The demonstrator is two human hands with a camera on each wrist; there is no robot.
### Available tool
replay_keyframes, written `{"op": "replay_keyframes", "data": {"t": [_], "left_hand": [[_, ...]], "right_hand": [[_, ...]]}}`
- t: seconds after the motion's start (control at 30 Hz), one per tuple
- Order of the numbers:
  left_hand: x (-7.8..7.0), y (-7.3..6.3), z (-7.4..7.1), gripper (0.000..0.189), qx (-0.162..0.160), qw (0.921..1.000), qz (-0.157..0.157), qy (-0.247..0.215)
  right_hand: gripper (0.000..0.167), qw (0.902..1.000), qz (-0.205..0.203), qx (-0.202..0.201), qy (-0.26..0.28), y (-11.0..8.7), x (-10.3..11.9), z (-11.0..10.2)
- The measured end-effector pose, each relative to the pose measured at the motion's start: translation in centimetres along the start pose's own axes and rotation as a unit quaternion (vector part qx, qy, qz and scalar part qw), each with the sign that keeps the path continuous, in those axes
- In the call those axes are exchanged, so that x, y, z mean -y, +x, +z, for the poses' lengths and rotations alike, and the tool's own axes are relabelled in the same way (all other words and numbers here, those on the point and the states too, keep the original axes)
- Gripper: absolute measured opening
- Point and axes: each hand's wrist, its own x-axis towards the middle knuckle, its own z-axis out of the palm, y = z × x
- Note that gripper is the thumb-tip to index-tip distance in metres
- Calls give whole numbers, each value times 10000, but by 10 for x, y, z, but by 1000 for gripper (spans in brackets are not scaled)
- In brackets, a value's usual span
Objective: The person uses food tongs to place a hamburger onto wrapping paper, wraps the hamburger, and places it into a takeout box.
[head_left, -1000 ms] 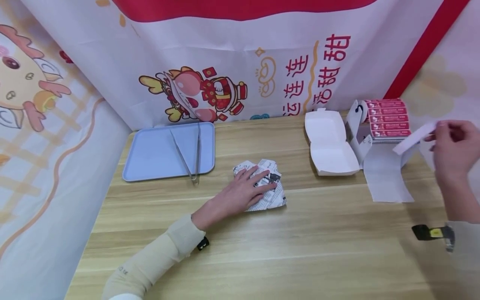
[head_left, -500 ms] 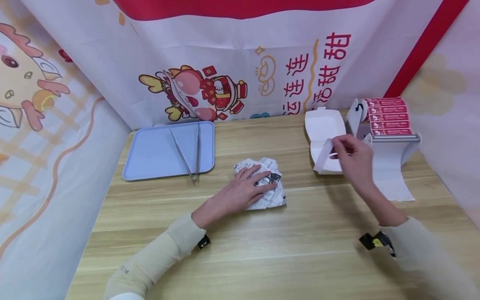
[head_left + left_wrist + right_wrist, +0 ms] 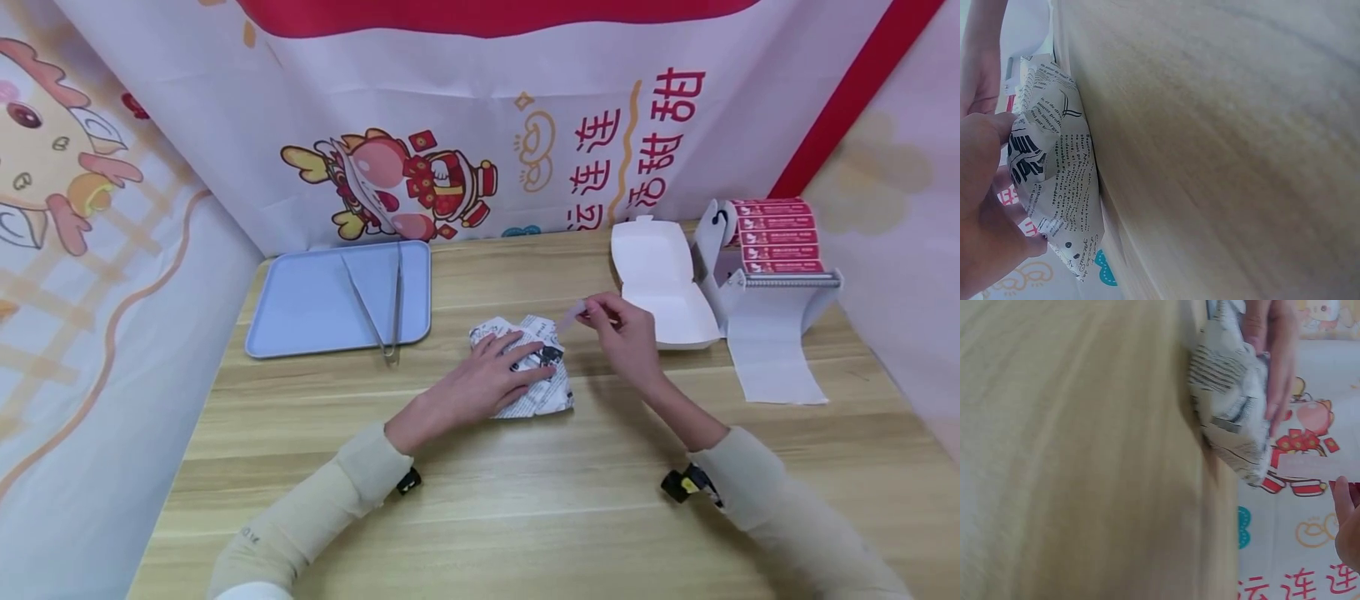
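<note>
A packet (image 3: 553, 392) wrapped in newsprint-patterned paper lies mid-table. My left hand (image 3: 486, 382) rests on top of it with fingers spread. In the left wrist view, the packet (image 3: 1063, 156) bulges beside the thumb and fingertips, its folded edges low on the wood. Between thumb and forefinger, my right hand (image 3: 628, 340) pinches one end of a narrow sticker label (image 3: 572, 315), whose free end reaches the packet's upper right corner in the head view. The right wrist view has the pale strip of label (image 3: 1310, 467) held out toward the packet, with its printed side out of sight.
A blue tray (image 3: 300, 308) with metal tongs (image 3: 397, 308) across its front edge stands back left. Back right is an open white clamshell box (image 3: 663, 287), beside a label dispenser (image 3: 780, 237) with a red roll and trailing backing paper (image 3: 772, 358). Printed cloth (image 3: 450, 83) hangs behind.
My right hand has carried the label left from beside the dispenser, past the white box, to the packet's corner. The left hand has stayed on the packet.
</note>
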Motion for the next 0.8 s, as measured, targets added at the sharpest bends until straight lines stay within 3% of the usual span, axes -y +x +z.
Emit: {"op": "replay_keyframes", "data": {"t": [0.2, 0.4, 0.63, 0.8], "left_hand": [[0, -1, -1, 47, 6, 10000, 17, 8], [0, -2, -2, 49, 86, 9999, 9, 58], [1, -2, -2, 48, 94, 9999, -38, -45], [1, -1, 0, 50, 93, 9999, 43, 77]], "right_hand": [[18, 9993, -196, 266, -180, -9, -12, 8], [20, 9935, -344, 790, -743, -18, -17, 5], [26, 9843, 83, 1356, -1124, -26, -19, -3], [32, 9681, 432, 1976, -1478, -27, -21, -6]]}}
